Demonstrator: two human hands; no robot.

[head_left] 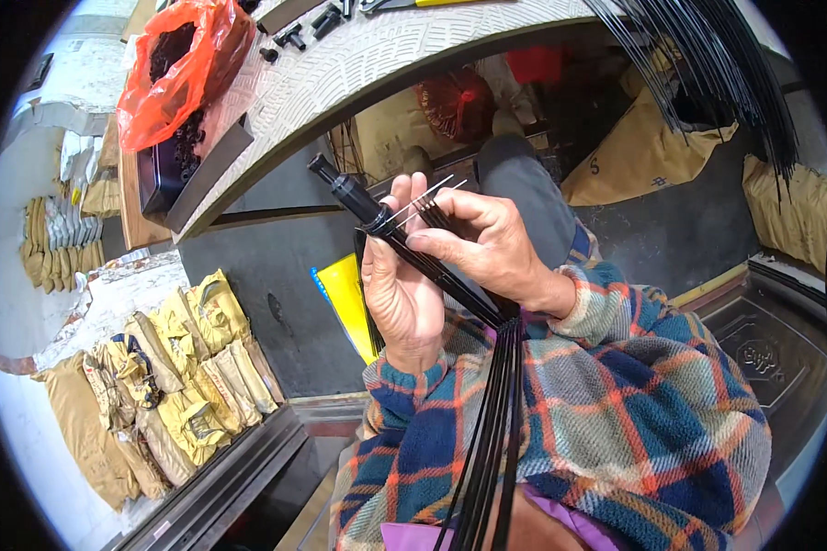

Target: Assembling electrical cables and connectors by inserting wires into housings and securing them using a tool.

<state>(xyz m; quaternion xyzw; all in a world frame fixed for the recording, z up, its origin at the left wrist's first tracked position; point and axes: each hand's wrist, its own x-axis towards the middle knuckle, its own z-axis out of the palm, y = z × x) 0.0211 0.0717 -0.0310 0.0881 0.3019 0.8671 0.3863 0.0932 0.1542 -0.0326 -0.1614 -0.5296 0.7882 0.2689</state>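
Note:
A black umbrella frame (349, 195) slants across my lap, its collared end pointing to the upper left. Its long dark ribs (493, 413) run down toward my chest in a bundle. My left hand (402, 298) is closed around the frame just below the collar, palm turned up. With thumb and fingers my right hand (496, 246) pinches several rib ends, and two thin pale metal tips (423, 199) stick out near the collar. How those ends meet the collar is too small to make out.
A curved, patterned worktable (340, 84) spans the far side, bearing a red plastic bag (186, 69) and a tray of small black parts (186, 151). Black rods (721, 69) overhang at the upper right, above a tan sack (648, 151). Folded tan sacks (170, 367) lie lower left.

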